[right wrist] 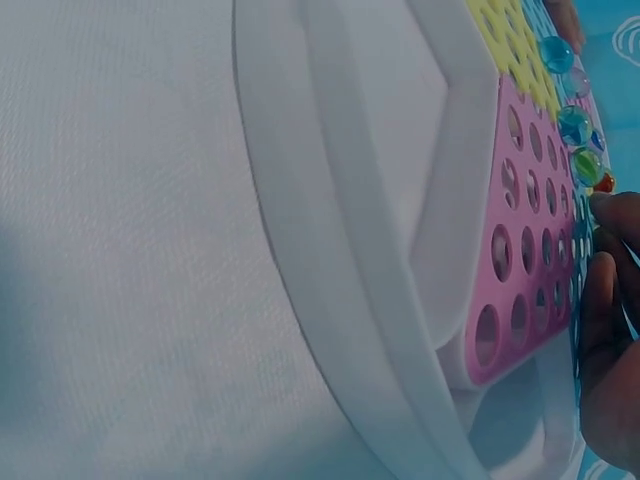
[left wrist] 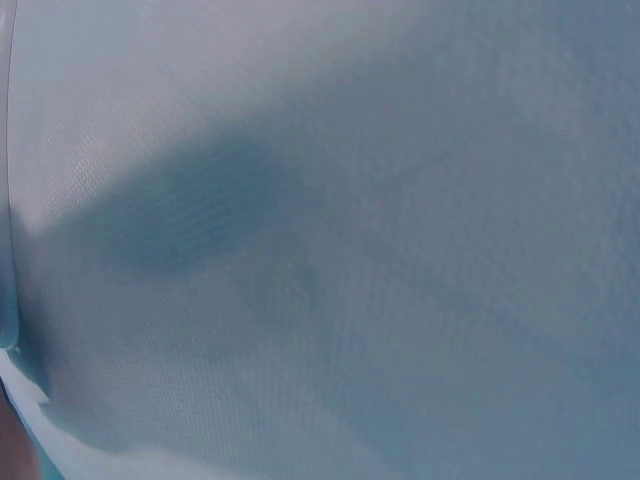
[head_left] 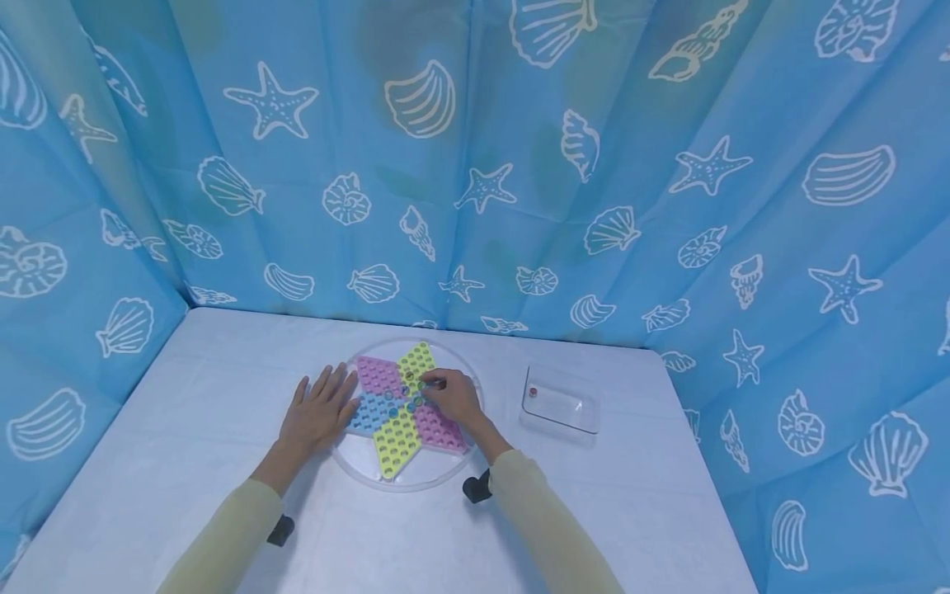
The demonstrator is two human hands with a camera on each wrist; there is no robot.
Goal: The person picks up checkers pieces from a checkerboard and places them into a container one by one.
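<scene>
A round Chinese checkers board (head_left: 393, 487) with a pink, yellow and blue star of holes lies on the table. Several glass marbles (right wrist: 574, 125) sit around the star's middle. My right hand (head_left: 456, 396) reaches over the board's upper right part, thumb and index finger bent together. In the right wrist view, a greenish marble (right wrist: 599, 238) shows between these fingertips, mostly hidden, close to an orange-red marble (right wrist: 605, 181). My left hand (head_left: 319, 412) lies flat with fingers spread at the board's left edge. The left wrist view shows only cloth and shadow.
To the right of the board stands a clear rectangular container (head_left: 560, 425) with a small red marble (head_left: 533, 393) inside. A white cloth covers the table (head_left: 631, 495). Blue curtains (head_left: 475, 247) printed with shells and starfish hang behind and at both sides.
</scene>
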